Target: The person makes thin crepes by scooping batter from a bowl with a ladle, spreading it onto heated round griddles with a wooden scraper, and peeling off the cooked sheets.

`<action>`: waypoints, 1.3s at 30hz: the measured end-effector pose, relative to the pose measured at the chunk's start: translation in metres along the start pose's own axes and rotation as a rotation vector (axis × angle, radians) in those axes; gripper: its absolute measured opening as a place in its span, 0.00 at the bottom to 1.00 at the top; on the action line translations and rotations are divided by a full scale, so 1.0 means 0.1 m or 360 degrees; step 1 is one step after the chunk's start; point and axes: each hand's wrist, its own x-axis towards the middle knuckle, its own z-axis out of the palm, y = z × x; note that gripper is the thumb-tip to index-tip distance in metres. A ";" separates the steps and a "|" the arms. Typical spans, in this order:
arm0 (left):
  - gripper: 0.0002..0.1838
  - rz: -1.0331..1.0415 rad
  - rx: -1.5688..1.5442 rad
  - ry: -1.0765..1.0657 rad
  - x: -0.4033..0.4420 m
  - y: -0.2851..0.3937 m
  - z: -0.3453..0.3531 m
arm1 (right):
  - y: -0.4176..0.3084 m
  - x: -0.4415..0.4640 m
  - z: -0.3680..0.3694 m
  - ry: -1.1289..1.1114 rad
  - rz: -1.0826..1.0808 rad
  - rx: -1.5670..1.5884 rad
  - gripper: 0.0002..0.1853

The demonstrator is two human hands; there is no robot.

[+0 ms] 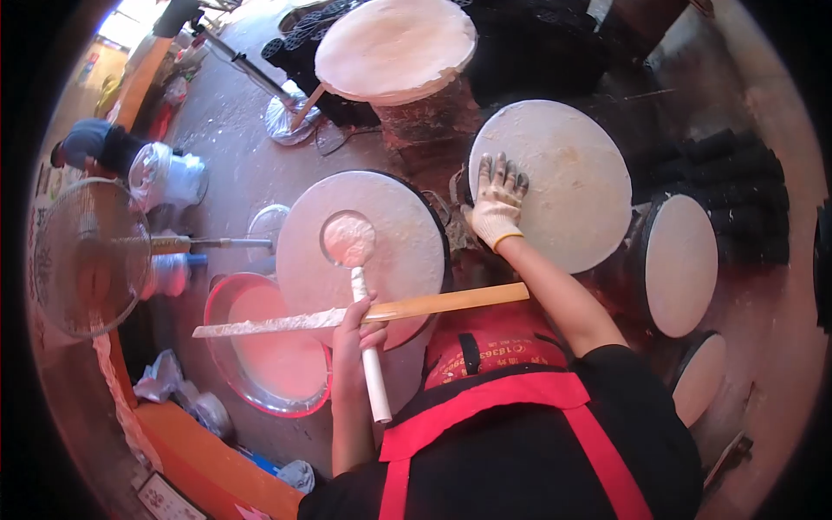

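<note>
My left hand (360,328) is closed around a long flat wooden stick (442,303), its left half coated in white batter, and around the white handle of a ladle (349,239). The ladle's round bowl rests over a pale round griddle (390,217). Wearing a white glove with dark fingertips, my right hand (497,201) lies flat with fingers spread on the left part of a second round griddle (572,182), which has a pale surface. Below the first griddle, at its left, stands a red-rimmed basin (277,347) of pale batter.
A third round griddle (394,48) with a ragged pale layer stands at the top. Smaller round plates (682,264) are at the right. A wire strainer (94,256) is at the left, near a bent-over person (91,143) and a bucket (169,178).
</note>
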 end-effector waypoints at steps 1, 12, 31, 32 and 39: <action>0.13 -0.0015 0.0000 -0.0011 -0.01 0.05 -0.02 | -0.01 0.04 0.07 0.0090 0.0086 0.0107 0.49; 0.13 -0.0134 0.0018 -0.0161 -0.28 -0.01 0.26 | 0.65 0.03 -0.72 0.0252 0.0286 0.0856 0.14; 0.16 -0.0366 -0.0402 -0.0325 -0.79 -1.56 1.26 | 5.27 -1.11 -2.44 0.0732 0.0101 0.2488 0.13; 0.16 -0.0351 -0.0439 -0.0311 -0.81 -1.59 1.27 | 5.24 -0.96 -2.41 0.0772 0.0077 0.2287 0.13; 0.14 -0.0137 -0.0409 -0.0210 -0.76 -1.37 0.72 | 3.52 -0.04 -2.23 0.0652 0.0095 0.2343 0.14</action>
